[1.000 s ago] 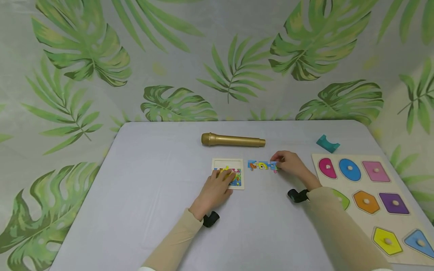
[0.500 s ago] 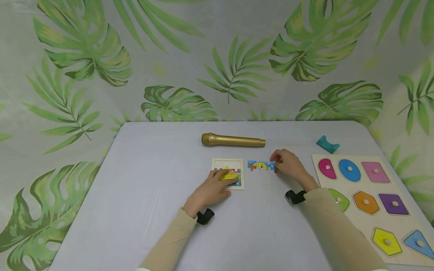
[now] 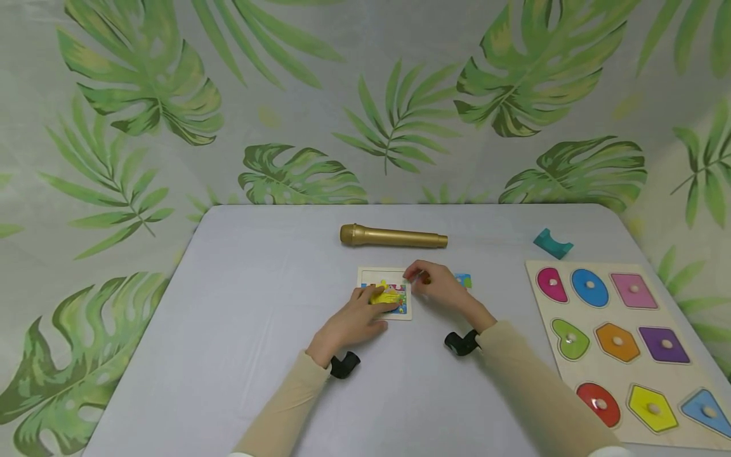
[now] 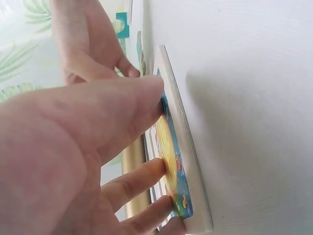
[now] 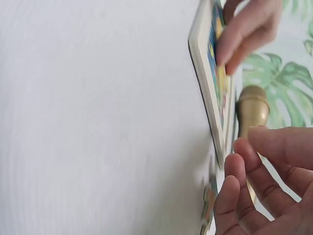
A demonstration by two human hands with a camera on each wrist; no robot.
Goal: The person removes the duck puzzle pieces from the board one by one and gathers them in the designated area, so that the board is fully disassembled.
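Note:
A small wooden frame puzzle (image 3: pixel 410 311) lies mid-table, its lower part filled with a colourful picture and a yellow figure, its top strip bare wood. My left hand (image 3: pixel 356 317) rests on the picture from the left, fingertips touching the surface. At the puzzle's upper right edge is my right hand (image 3: pixel 436 284), fingers loosely bent and thumb tip close to the index finger. Nothing shows between those tips in the right wrist view. One blue and green puzzle piece (image 3: pixel 464 280) shows beyond this hand, and other pieces (image 5: pixel 209 205) lie low beside its fingers.
Behind the puzzle lies a gold microphone (image 3: pixel 394 237). A teal curved block (image 3: pixel 553 244) sits at the back right. The large wooden shape board (image 3: pixel 605 374) with knobbed coloured shapes takes up the right side. A leaf-patterned cloth (image 3: pixel 400 178) hangs behind the table.
My right hand has moved left from the right-hand end of the piece row to the puzzle's edge, now covering the other pieces. My left hand has shifted slightly left, still on the puzzle.

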